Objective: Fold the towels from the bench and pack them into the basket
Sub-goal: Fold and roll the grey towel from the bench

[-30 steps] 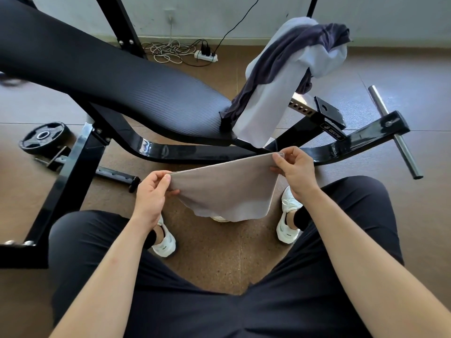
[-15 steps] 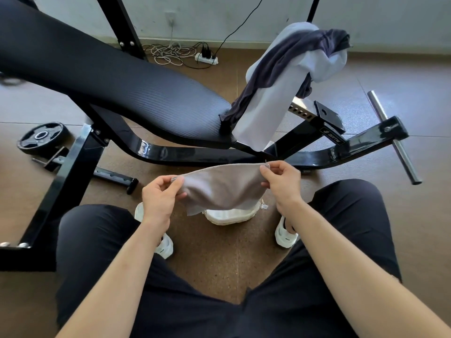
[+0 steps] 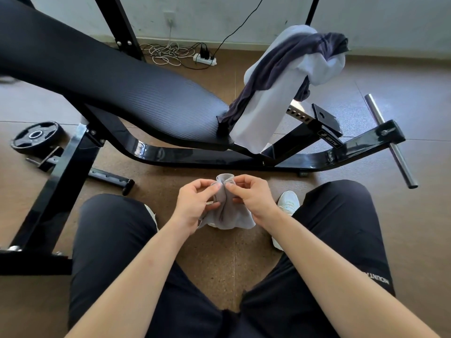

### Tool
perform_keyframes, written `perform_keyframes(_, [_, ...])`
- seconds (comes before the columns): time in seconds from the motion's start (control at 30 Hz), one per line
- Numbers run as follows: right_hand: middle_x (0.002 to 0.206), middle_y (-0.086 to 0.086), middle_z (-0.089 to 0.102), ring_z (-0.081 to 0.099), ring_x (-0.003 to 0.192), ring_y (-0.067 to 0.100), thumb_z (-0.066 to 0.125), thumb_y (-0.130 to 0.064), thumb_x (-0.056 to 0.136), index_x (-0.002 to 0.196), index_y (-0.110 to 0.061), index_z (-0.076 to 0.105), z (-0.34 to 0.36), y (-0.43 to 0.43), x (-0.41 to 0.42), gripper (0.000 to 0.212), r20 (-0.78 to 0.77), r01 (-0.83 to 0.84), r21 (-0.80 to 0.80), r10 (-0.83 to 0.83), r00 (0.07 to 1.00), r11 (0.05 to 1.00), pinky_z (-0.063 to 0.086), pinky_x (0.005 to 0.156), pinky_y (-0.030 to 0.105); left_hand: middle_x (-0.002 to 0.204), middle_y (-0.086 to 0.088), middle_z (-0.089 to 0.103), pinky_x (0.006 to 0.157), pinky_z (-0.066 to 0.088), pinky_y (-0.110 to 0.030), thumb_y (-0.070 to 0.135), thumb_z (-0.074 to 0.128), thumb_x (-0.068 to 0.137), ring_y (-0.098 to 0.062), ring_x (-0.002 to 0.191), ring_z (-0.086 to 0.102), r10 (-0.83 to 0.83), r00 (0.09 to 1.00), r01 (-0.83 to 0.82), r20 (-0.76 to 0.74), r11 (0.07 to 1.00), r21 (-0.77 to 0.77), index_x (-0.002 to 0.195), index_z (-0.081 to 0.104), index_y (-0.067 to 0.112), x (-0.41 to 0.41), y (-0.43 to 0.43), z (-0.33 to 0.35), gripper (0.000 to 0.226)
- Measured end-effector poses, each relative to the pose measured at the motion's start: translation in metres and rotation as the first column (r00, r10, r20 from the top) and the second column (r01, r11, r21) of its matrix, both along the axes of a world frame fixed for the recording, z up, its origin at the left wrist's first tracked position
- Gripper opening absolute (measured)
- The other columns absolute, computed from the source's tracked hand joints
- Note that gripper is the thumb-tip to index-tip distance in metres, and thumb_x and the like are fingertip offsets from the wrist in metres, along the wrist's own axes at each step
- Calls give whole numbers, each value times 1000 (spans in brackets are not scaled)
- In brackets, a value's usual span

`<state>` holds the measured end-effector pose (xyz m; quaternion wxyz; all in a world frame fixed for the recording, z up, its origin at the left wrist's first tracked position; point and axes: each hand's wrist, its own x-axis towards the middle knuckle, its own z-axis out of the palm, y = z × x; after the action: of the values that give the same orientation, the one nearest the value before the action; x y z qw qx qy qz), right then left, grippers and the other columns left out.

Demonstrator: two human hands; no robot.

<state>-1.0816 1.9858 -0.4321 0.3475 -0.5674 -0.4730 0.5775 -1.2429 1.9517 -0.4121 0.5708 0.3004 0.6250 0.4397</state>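
A small grey towel point(image 3: 228, 215) hangs bunched between my knees, its top corners brought together. My left hand point(image 3: 195, 203) pinches it from the left and my right hand point(image 3: 251, 198) pinches it from the right, fingertips almost touching. On the far end of the black padded bench point(image 3: 136, 93) a white towel point(image 3: 266, 115) hangs down with a dark grey towel point(image 3: 288, 59) draped over it. A bit of white basket rim shows just under the grey towel; the rest of it is hidden.
The bench's black steel frame point(image 3: 219, 159) runs across the floor in front of me, with a chrome peg point(image 3: 390, 140) at right. A weight plate point(image 3: 36, 136) lies at left. A power strip and cables point(image 3: 195, 57) sit by the wall. My white shoes flank the towel.
My hands have come together, bringing the two top corners of the grey towel to meet; the towel went from stretched wide to folded and bunched, lower and closer to me.
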Motion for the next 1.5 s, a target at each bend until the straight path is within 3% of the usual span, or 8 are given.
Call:
perform_keyframes(0.33, [93,0,78,73,93,14,76,-16,90,99,-15,79,6,-10,-3,9,-13,-31,148,34,999,988,59,85,30,99,5,78,66,55,-17,19,67,97,-11,99,70,-89,994,92,-65,995,48,103,78,22,-2,-6,9,13])
perform_keyframes(0.5, [101,-7,74,69,95,6,85,-27,82,110,-18,73,10,-10,0,32,192,-139,225,95,977,964,56,81,17,110,3,77,90,51,-31,34,45,107,-16,111,68,-228,973,229,-30,973,37,111,78,24,-8,-8,12,35])
perform_keyframes(0.67, [96,-7,75,69,92,6,84,-24,81,104,-19,76,8,-7,5,24,285,-206,275,125,950,939,56,82,20,112,-2,77,98,50,-35,31,34,110,-17,110,71,-329,944,328,11,943,62,114,77,15,-10,-11,14,46])
perform_keyframes(0.87, [91,-9,72,67,86,-2,76,-10,89,103,-18,76,19,-1,19,16,284,-305,231,236,929,924,53,75,16,106,3,74,93,57,-44,18,65,98,-15,101,68,-201,882,324,-426,915,239,114,73,23,-34,-5,-1,19])
perform_keyframes(0.97, [87,-5,71,64,79,-1,75,-6,88,97,-17,75,24,-3,25,14,264,-364,233,302,916,902,50,73,15,130,9,60,95,53,-31,24,81,85,-7,115,56,-236,712,479,-661,852,213,136,57,30,-42,-3,-14,57])
perform_keyframes(1.13, [89,-3,72,64,79,0,75,-5,88,96,-15,76,30,-4,34,13,274,-472,221,410,870,853,51,74,18,149,12,43,114,26,-29,36,87,75,1,134,29,-330,545,640,-771,757,129,154,40,24,-35,-2,-28,93])
perform_keyframes(1.3, [85,-4,73,64,76,8,77,-4,87,91,-18,78,29,-2,44,15,275,-464,242,399,875,852,52,73,20,104,16,68,92,49,-41,32,82,81,-13,106,60,-394,443,669,-805,744,4,101,70,36,-38,0,-32,24])
perform_keyframes(1.5, [79,-18,68,61,70,-4,76,-7,88,94,-21,75,24,6,53,15,349,-349,253,251,903,902,47,70,13,89,9,73,79,56,-37,23,79,87,-12,86,67,-340,703,524,-625,841,131,95,75,30,-53,-2,-24,10])
